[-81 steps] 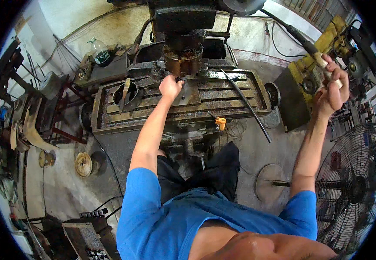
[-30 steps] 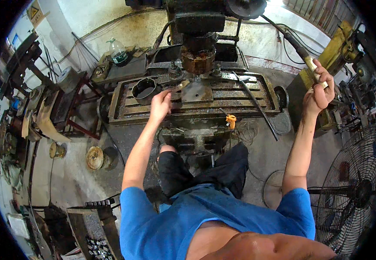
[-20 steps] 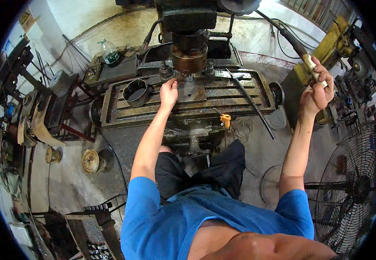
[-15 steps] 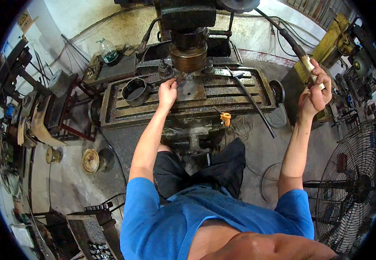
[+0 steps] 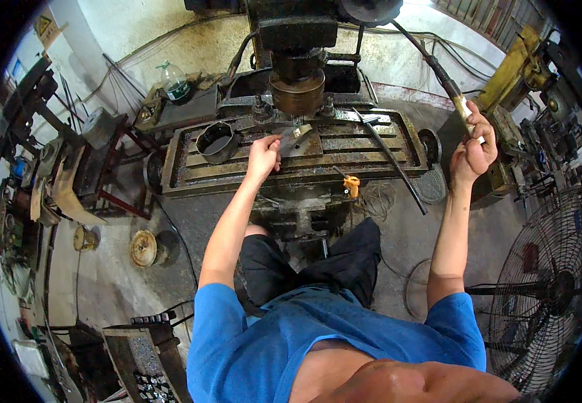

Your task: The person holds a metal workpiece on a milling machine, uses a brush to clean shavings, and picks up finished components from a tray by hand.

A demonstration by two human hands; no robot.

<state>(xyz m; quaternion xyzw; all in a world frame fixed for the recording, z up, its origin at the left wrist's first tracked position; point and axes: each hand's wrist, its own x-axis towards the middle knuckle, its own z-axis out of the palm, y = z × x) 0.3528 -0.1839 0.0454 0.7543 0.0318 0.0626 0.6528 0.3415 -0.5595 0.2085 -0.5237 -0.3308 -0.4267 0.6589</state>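
My left hand (image 5: pixel 264 158) is closed over the middle of the milling machine's slotted table (image 5: pixel 197 171). A short, flat, greyish tool with a pale block near its far end (image 5: pixel 297 133) reaches from its fingers to below the spindle head (image 5: pixel 296 91); its exact kind is unclear. Raised at the right, my right hand (image 5: pixel 473 151) is wrapped round the pale grip of a long dark lever (image 5: pixel 447 84). A dark round pot (image 5: pixel 216 142) stands on the table left of my left hand. Toward the right, a long dark bar (image 5: pixel 393 160) lies across the table and overhangs its front edge.
A yellow-orange fitting (image 5: pixel 351 186) sits at the table's front edge. A large caged fan (image 5: pixel 546 289) stands close on my right. At the left are a rusty round tin (image 5: pixel 144 248) on the floor and a metal box (image 5: pixel 140 356) holding small dark parts. A clear plastic bottle (image 5: pixel 174 84) stands behind.
My left hand has drawn back toward me from below the spindle, and the flat tool now shows beyond its fingers. My right hand and the lever grip have shifted slightly left and down.
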